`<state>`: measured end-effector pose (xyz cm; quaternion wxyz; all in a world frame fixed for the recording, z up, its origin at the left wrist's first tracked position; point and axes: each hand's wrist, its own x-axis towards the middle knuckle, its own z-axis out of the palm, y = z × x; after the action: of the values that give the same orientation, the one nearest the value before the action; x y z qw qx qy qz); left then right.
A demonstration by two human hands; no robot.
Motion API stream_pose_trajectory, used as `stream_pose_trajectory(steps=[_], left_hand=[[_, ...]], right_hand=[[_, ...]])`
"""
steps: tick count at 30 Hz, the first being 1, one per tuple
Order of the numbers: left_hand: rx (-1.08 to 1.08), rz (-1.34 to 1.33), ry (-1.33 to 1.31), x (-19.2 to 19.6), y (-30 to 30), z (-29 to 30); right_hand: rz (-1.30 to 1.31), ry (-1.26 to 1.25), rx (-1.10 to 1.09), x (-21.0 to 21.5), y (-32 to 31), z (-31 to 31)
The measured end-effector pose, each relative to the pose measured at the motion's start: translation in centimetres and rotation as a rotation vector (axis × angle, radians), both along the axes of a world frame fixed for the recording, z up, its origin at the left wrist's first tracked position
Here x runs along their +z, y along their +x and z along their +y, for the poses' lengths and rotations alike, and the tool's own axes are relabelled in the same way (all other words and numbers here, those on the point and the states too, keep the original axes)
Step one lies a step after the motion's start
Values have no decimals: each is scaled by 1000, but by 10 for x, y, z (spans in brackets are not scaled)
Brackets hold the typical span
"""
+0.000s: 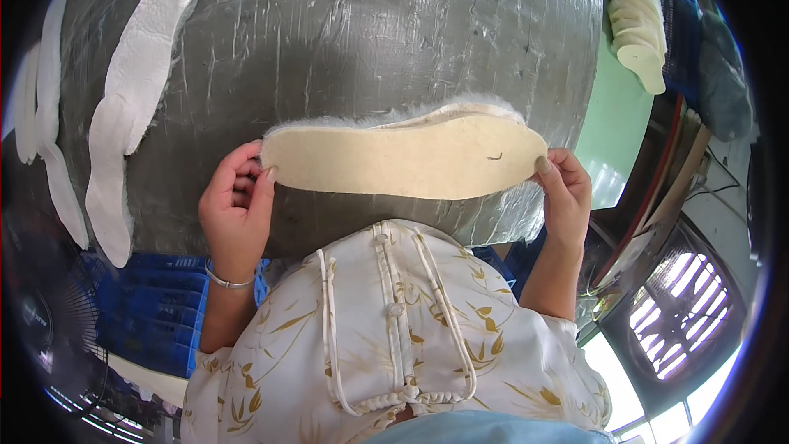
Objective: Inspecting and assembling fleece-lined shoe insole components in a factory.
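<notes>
A cream insole [386, 160] with a small dark pen mark near its right end is stretched level between my two hands, over the near edge of the table. White fluffy fleece shows along its far edge, and a second layer peeks out behind its right half. My left hand [238, 197] pinches the left end between thumb and fingers. At the opposite end, my right hand [565, 189] grips the tip, thumb on top. The insole's underside is hidden from me.
The table [394, 41] has a grey, plastic-wrapped top. Long white fleece strips [136, 90] lie at its left. A stack of cream insoles [637, 25] rests at the far right on a pale green surface [608, 131]. Blue crates [152, 304] and a fan [49, 321] stand lower left.
</notes>
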<state>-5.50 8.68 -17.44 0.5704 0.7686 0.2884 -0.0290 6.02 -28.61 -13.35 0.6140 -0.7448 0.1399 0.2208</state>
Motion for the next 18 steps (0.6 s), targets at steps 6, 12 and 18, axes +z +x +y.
stream_pose_trajectory(steps=[6, 12, 18], left_hand=[[-34, 18, 79, -1, 0, 1], [-42, 10, 48, -1, 1, 3], [-51, 24, 42, 0, 0, 4]], right_hand=[[17, -30, -31, -9, 5, 1], [62, -64, -34, -11, 6, 3], [78, -35, -29, -16, 9, 5]])
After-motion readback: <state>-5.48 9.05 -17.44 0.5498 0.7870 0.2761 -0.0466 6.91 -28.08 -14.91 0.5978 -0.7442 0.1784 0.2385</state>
